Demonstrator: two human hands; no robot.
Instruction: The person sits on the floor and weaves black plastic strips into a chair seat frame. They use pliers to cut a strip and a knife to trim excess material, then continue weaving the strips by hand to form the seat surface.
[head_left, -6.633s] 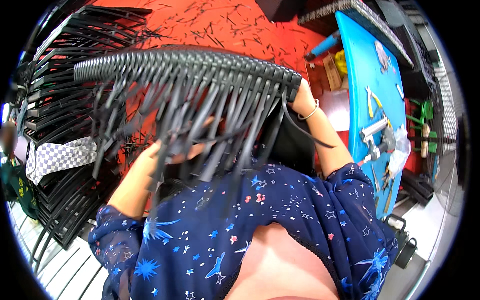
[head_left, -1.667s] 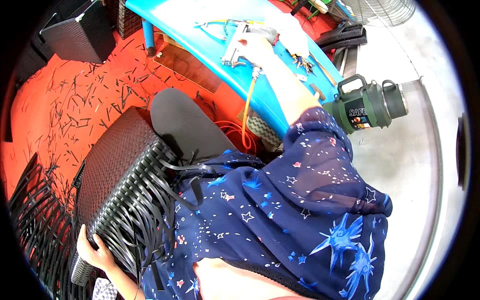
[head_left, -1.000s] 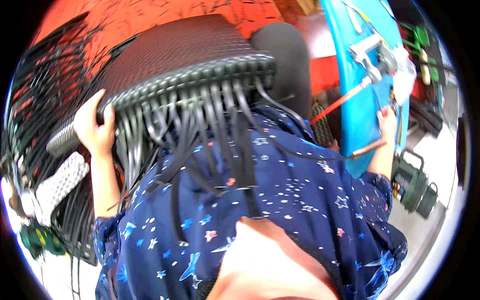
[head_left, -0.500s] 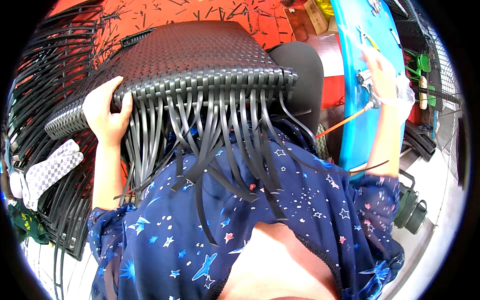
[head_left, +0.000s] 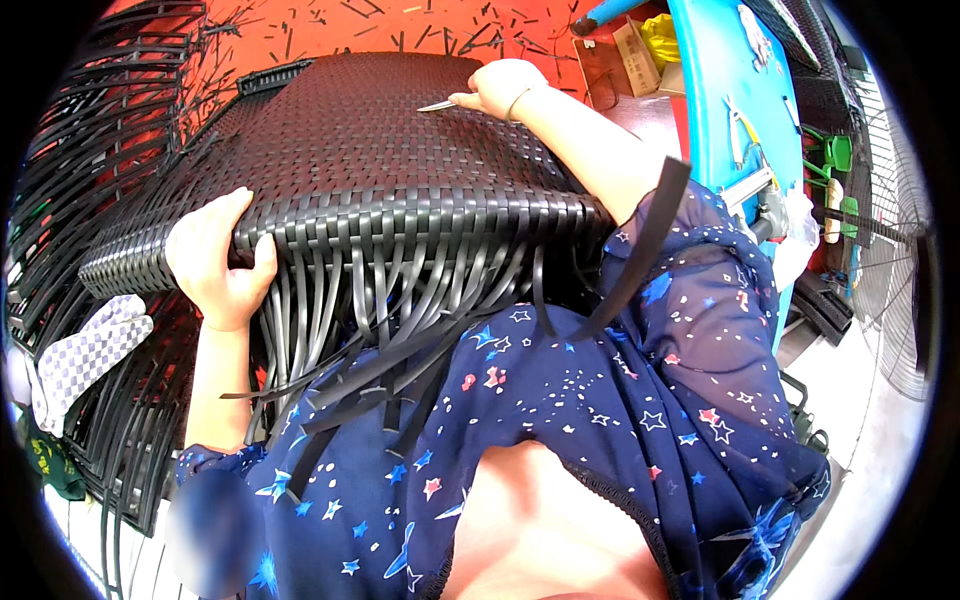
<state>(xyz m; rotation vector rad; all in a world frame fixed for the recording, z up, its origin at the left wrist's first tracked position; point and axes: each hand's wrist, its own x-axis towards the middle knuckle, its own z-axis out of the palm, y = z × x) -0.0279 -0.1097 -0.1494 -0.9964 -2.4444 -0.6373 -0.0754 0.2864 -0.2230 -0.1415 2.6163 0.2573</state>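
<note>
A dark woven panel of flat plastic strips (head_left: 370,140) lies in front of me, its thick rolled edge facing me. Several loose black strips (head_left: 460,275) hang from under that edge across my lap. My left hand (head_left: 215,262) is closed round the left part of the edge, thumb on the near side. At the panel's far right side, my right hand (head_left: 508,88) is closed on a thin pointed metal tool (head_left: 436,106). The tool's tip points left, over the woven surface. Its handle is hidden in my fingers, so its exact kind does not show.
A blue table (head_left: 705,95) on the right carries yellow-handled pliers (head_left: 740,135) and other tools. Black slatted frames (head_left: 110,110) stand at the left, beside a checkered cloth (head_left: 90,360). Strip scraps litter the red floor (head_left: 340,30). A cardboard box (head_left: 635,55) stands far right.
My right hand has moved from over the blue table to the panel's far right side and now holds the pointed tool. My left hand keeps its hold on the edge.
</note>
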